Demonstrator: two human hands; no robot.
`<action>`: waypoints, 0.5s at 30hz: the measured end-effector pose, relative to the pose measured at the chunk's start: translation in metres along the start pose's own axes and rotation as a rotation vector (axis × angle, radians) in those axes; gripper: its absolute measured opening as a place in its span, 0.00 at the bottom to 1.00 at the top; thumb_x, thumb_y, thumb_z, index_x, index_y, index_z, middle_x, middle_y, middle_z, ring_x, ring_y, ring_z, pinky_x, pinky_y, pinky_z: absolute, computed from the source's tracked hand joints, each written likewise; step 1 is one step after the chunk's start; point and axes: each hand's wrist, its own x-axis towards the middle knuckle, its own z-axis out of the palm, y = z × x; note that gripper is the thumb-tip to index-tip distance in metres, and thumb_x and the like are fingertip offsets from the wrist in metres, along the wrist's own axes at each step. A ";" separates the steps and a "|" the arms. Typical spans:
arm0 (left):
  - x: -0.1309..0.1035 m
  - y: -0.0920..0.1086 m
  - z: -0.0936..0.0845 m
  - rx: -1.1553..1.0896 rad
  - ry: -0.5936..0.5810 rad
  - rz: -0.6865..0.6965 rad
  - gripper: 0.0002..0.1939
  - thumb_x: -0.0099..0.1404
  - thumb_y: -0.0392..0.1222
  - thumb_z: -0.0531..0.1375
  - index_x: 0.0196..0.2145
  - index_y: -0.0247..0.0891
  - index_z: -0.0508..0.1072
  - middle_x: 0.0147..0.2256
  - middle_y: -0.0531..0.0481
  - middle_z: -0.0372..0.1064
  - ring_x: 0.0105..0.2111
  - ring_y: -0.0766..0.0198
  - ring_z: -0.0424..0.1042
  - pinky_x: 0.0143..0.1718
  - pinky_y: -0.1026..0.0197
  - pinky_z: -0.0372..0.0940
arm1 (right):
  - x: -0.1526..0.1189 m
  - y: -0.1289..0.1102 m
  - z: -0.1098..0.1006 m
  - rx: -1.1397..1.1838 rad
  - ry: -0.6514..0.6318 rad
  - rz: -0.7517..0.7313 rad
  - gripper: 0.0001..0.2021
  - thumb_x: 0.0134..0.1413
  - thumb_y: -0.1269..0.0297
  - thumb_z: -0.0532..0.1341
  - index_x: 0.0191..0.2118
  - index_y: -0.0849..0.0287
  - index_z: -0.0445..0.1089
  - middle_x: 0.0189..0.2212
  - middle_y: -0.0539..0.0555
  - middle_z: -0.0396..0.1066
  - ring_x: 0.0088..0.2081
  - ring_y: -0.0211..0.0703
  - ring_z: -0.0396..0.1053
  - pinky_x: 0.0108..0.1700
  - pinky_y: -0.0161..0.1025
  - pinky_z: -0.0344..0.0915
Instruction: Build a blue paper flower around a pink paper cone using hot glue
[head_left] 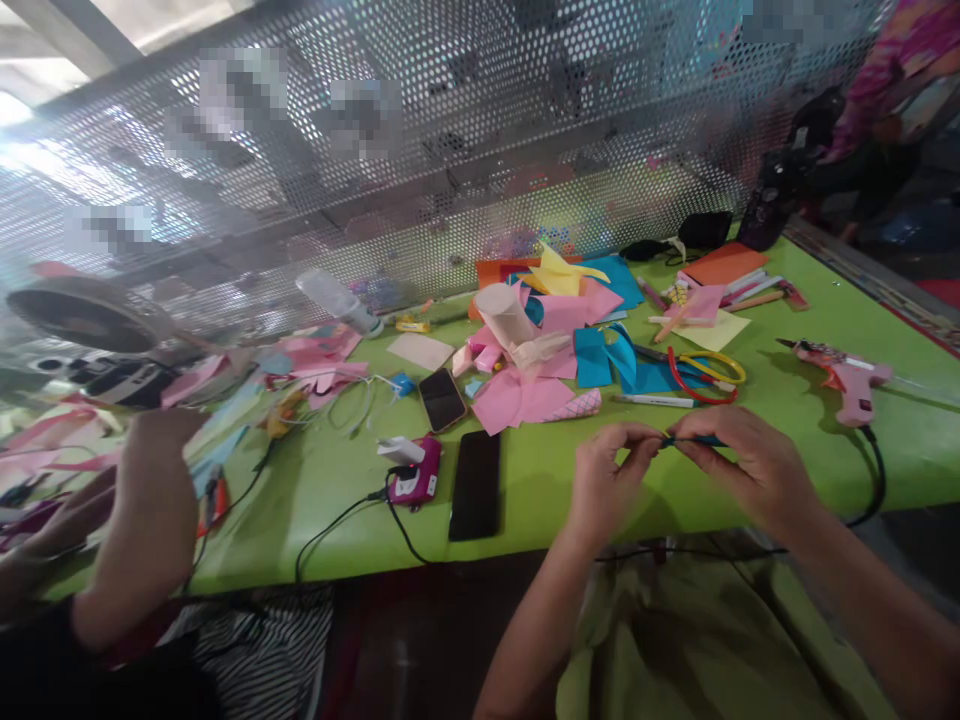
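Left hand [604,480] here, thumb and forefinger pinched on one end of a slim dark-blue piece [667,441]; the right hand [750,455] grips the other end, fingers curled over it! The piece is up between the fingertips, near the front edge of the green tabletop [360,545]. Just beyond, a white marker pen [660,402], any print too small to read, and red-and-yellow-handled scissors [694,397]. Out to the right, a pink hot-glue gun [855,390], its trigger side facing the near edge. And left, a black smartphone [475,487] beside a magenta power adapter [424,472], whose small white sticker [432,486] is too blurred to make out!
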 end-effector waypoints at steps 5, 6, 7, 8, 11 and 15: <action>0.000 -0.001 -0.004 0.052 -0.022 0.038 0.06 0.71 0.43 0.68 0.36 0.41 0.85 0.35 0.45 0.85 0.35 0.57 0.82 0.43 0.58 0.74 | -0.001 -0.002 0.003 0.008 0.007 0.054 0.03 0.73 0.64 0.64 0.44 0.50 0.75 0.37 0.51 0.82 0.37 0.48 0.80 0.42 0.45 0.73; 0.000 -0.001 -0.005 0.055 -0.029 0.044 0.07 0.71 0.43 0.68 0.36 0.41 0.85 0.35 0.45 0.85 0.35 0.57 0.82 0.42 0.58 0.74 | -0.002 -0.003 0.004 0.011 0.011 0.073 0.03 0.73 0.63 0.64 0.43 0.50 0.75 0.36 0.51 0.82 0.37 0.48 0.80 0.41 0.44 0.73; 0.000 -0.001 -0.005 0.054 -0.035 0.052 0.07 0.71 0.43 0.68 0.36 0.41 0.85 0.35 0.45 0.85 0.35 0.57 0.82 0.42 0.59 0.74 | -0.002 -0.003 0.005 0.015 0.014 0.093 0.03 0.73 0.62 0.65 0.43 0.50 0.75 0.36 0.51 0.82 0.36 0.48 0.80 0.41 0.44 0.73; 0.000 -0.001 -0.006 0.050 -0.040 0.058 0.07 0.71 0.43 0.68 0.36 0.41 0.85 0.35 0.45 0.86 0.35 0.57 0.82 0.41 0.59 0.74 | -0.002 -0.004 0.006 0.019 0.016 0.114 0.03 0.73 0.62 0.65 0.43 0.50 0.75 0.36 0.51 0.82 0.36 0.48 0.80 0.40 0.44 0.73; 0.001 -0.003 -0.006 0.022 -0.032 0.054 0.06 0.70 0.44 0.69 0.36 0.41 0.86 0.35 0.45 0.86 0.36 0.57 0.82 0.42 0.58 0.74 | -0.002 -0.006 0.007 0.029 0.019 0.168 0.04 0.72 0.60 0.65 0.42 0.50 0.75 0.35 0.51 0.81 0.35 0.49 0.79 0.39 0.43 0.73; -0.001 -0.010 0.002 -0.131 0.017 -0.067 0.10 0.69 0.49 0.71 0.37 0.40 0.86 0.35 0.44 0.85 0.34 0.58 0.81 0.41 0.58 0.75 | 0.000 -0.009 0.008 0.023 0.026 0.163 0.04 0.72 0.63 0.64 0.41 0.51 0.75 0.34 0.50 0.80 0.34 0.47 0.78 0.39 0.42 0.73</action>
